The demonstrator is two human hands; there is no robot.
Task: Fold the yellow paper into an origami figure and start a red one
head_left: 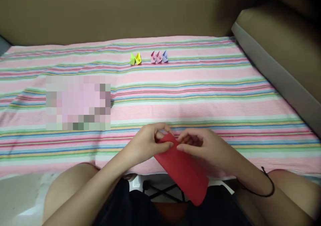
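fingers [164,147] of left hand [146,144] and right hand [209,149] pinch the red paper [184,172] (upper end only).

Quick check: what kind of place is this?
Probably a home craft spot: striped cloth over the surface, a cushion at right, folded paper figures, red paper in the left hand and right hand.

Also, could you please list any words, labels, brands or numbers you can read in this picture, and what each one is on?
None can be read: the red paper, the folded paper figures and the striped cloth bear no writing, and one patch is blurred out.
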